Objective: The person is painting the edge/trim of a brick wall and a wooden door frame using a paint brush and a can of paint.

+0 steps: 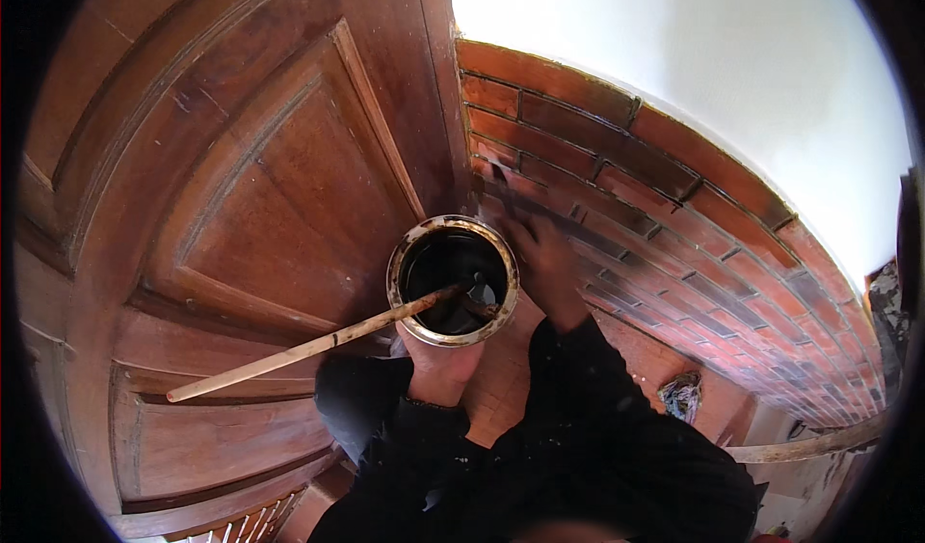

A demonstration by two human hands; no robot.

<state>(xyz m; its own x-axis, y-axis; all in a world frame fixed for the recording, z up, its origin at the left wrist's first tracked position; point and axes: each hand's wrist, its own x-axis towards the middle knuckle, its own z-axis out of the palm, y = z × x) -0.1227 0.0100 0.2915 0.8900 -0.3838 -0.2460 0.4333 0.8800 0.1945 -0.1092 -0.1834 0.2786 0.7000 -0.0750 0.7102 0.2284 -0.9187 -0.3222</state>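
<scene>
My left hand (444, 371) supports an open can (452, 340) from below, its rim stained with drips. Dark liquid, perhaps varnish or stain, fills part of it. A long wooden stick (289, 356) leans out over the rim towards the lower left, its dark end in the can. My right hand (549, 268) is beyond the can, beside the brick-faced wall (578, 138). It grips a slim dark tool that looks like a paintbrush (500, 174), blurred, at the bricks next to the door frame. The upper bricks look darker and glossier than the lower ones.
A panelled wooden door (289, 182) stands close on the left. White plaster wall (650, 30) begins above the bricks. A crumpled rag (681, 396) lies on the reddish floor at the right. A wooden strip (809, 447) extends at the lower right, near my body.
</scene>
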